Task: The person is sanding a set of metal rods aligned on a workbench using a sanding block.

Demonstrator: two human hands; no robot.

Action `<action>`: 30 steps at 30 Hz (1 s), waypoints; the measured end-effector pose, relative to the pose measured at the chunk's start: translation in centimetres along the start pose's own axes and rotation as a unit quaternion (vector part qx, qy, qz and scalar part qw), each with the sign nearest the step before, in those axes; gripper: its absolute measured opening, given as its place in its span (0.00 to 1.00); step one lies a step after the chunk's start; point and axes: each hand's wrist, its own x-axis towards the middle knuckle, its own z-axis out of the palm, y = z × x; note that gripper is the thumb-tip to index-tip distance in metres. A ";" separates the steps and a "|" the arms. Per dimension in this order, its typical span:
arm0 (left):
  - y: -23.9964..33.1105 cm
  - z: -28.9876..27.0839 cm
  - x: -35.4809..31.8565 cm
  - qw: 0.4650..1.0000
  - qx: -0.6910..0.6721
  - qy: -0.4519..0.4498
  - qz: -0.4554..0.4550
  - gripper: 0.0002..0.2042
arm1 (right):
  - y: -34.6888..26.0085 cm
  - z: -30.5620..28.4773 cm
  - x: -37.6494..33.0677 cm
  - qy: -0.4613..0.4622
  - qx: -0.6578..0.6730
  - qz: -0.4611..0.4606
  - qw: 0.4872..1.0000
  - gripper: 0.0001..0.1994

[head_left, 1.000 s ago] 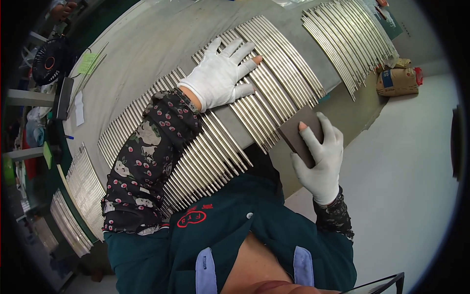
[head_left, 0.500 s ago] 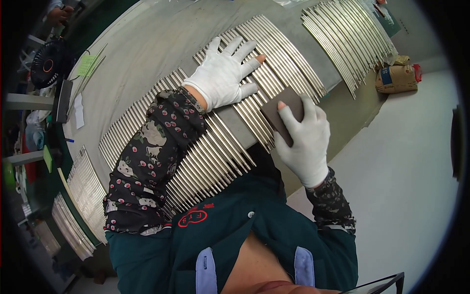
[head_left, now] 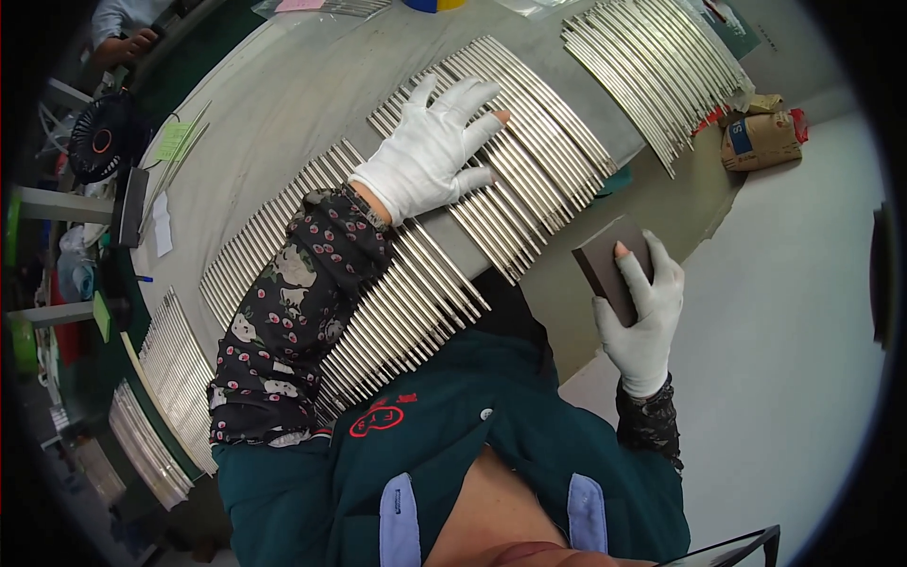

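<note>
My left hand [head_left: 430, 146], in a white glove with some bare fingertips, lies with fingers spread over a row of shiny metal rods [head_left: 543, 128] on the table. Beneath my left forearm, a second row of rods [head_left: 406, 307] runs side by side toward my body. My right hand [head_left: 647, 321], gloved the same way, grips a dark grey-brown rectangular sanding block [head_left: 619, 269]. It holds the block in the air off the table's near edge, to the right of the rods and apart from them.
More rods [head_left: 657, 76] lie at the far right, and further bundles [head_left: 175, 364] at the left. A brown paper sack [head_left: 761, 142] stands beyond the table's right edge. A black fan [head_left: 99, 137] and a green note [head_left: 173, 142] are at the left. Another person's hand [head_left: 140, 41] shows at upper left.
My right hand has moved right with the sanding block, away from the rods' near ends. My left hand stays on the rods, its fingers slightly more bent.
</note>
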 end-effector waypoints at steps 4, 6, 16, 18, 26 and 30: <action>0.3 -1.0 0.6 0.989 -0.141 -0.003 0.037 0.11 | 0.0 0.3 -0.3 -0.007 0.000 -0.004 1.000 0.30; 0.3 -1.0 0.4 0.982 -0.174 -0.064 0.039 0.10 | -0.1 0.5 -0.2 -0.012 -0.004 -0.008 1.000 0.30; 0.3 -1.4 1.7 0.959 -0.171 -0.223 0.043 0.10 | -0.1 0.7 -0.1 -0.011 -0.004 -0.011 1.000 0.29; 0.4 -1.3 2.2 0.953 -0.143 -0.258 0.066 0.11 | 0.0 0.7 -0.1 -0.011 -0.016 -0.008 1.000 0.29; 0.4 0.1 -0.2 0.945 -0.294 -0.144 0.025 0.09 | -0.4 0.9 1.2 0.010 -0.011 -0.020 1.000 0.29; 0.1 1.3 -0.4 0.948 -0.296 -0.065 0.101 0.07 | -2.5 1.6 2.6 0.002 0.024 -0.042 0.999 0.29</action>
